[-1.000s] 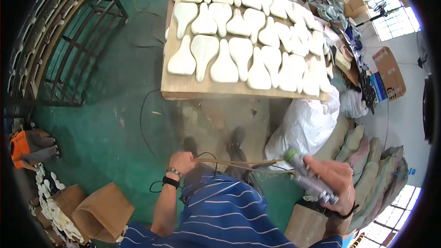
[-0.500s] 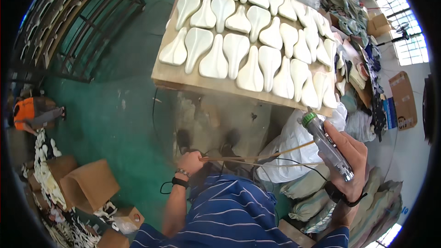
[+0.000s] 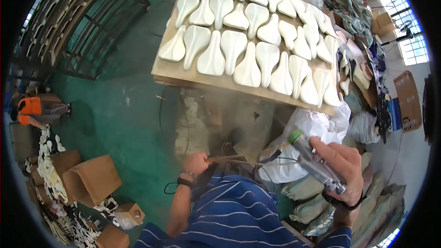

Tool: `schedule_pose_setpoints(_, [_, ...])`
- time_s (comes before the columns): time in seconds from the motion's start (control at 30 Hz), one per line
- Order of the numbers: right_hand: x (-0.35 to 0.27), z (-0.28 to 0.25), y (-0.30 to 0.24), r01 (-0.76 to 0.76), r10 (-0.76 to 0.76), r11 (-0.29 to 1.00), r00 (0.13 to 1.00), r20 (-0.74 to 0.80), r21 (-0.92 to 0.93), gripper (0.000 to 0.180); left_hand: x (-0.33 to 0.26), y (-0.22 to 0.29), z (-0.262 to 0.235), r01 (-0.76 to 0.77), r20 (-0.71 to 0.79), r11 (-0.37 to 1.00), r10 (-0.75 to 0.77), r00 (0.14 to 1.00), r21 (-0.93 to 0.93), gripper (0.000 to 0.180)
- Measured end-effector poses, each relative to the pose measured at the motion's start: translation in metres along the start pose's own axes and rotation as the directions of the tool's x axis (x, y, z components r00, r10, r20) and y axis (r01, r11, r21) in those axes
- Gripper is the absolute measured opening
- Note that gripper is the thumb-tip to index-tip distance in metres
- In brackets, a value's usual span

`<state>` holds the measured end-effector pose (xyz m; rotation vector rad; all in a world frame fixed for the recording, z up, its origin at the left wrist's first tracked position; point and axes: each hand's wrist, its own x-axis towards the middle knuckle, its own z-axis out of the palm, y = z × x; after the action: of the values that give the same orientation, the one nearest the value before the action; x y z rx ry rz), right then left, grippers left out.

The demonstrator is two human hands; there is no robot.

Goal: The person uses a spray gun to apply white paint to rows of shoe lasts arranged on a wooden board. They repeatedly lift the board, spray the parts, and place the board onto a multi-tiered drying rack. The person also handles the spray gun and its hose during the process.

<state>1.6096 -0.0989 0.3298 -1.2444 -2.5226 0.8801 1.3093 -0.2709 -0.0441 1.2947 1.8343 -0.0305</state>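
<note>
Two hands: both are working low in the head view, in front of the striped blue shirt
Right hand: the right hand is gripping a silvery metal spray gun with a green cap, fingers wrapped closed around its body, nozzle aiming up toward the worktop
Left hand: the left hand, wearing a black wristband, is closing around the end of a thin pale hose or rod running across toward the gun; what exactly that line is I cannot tell
Work pieces: many pale cream saddle-shaped foam pads are lying in tight rows on a flat brown wooden worktop, well apart from the gun
Progress: a faint haze is hanging under the worktop's near edge, so spraying is, I judge, under way; the pads are all looking alike in colour, so how many are coated and how many remain cannot be told
Change: against the frame half a second back, the worktop is sitting further right and nearer, and the spray gun is pointing more steeply upward, with both hands holding as before
Surroundings: a white plastic bag is slumping just beyond the gun; brown cardboard boxes are standing on the green floor at the left
</note>
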Motion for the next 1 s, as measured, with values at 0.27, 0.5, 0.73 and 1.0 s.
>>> schedule_pose_setpoints(0.27, [-0.018,0.006,-0.027,-0.022,0.018,0.999,0.996,-0.083,-0.049,0.065,0.016,-0.013,-0.005,-0.090,0.052,0.996,0.090,0.995,0.016,0.032])
schedule_pose_setpoints(0.5, [-0.025,0.002,-0.026,-0.110,0.090,0.987,0.982,-0.169,-0.116,0.067,0.013,0.002,-0.016,-0.118,0.069,0.993,0.119,0.990,-0.015,0.031])
schedule_pose_setpoints(0.73, [-0.003,-0.002,-0.004,-0.082,0.063,0.990,0.985,-0.163,-0.116,0.064,0.016,0.032,-0.006,-0.100,0.033,0.993,0.102,0.994,-0.069,0.030])
schedule_pose_setpoints(1.0, [-0.009,-0.031,0.028,0.021,-0.019,0.996,1.000,0.022,-0.087,0.079,0.007,0.058,0.031,-0.082,-0.035,0.991,0.079,0.996,-0.102,0.028])
